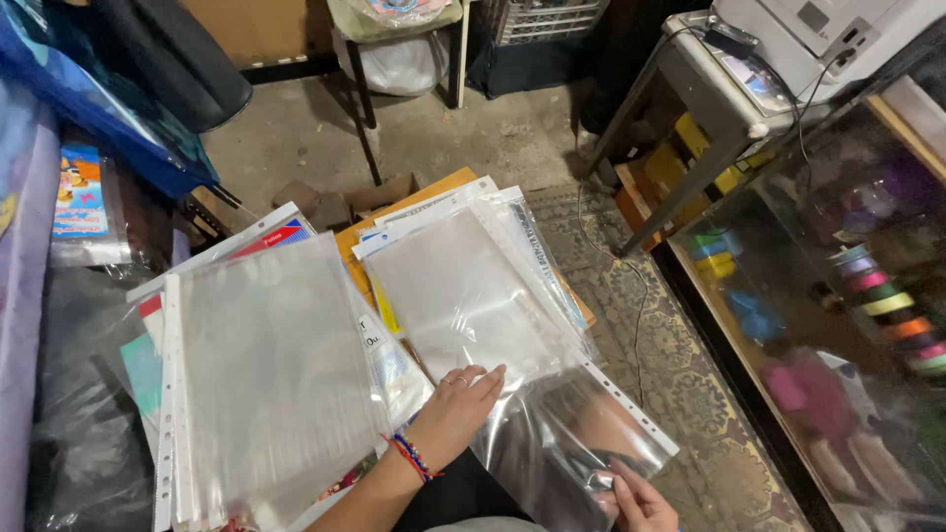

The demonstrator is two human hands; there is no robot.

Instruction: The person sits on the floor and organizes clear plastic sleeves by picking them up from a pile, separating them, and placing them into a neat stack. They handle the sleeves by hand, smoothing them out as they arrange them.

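A pile of clear punched plastic sleeves (463,286) lies fanned out in front of me, on top of an orange folder (434,189). My left hand (455,406), with a ring and a beaded bracelet at the wrist, rests flat on the near edge of this pile with its fingers stretched out. My right hand (641,500) is at the bottom edge and pinches the lower corner of a loose clear sleeve (567,438) that bends up from the pile. A second stack of clear sleeves (271,379) lies to the left of my left hand.
A glass display case (788,325) with coloured ribbon spools stands at the right. A printer on a metal stand (778,49) is at the back right, with a cable trailing onto the patterned rug (690,374). Stool legs (365,108) and a blue bag (108,108) are behind.
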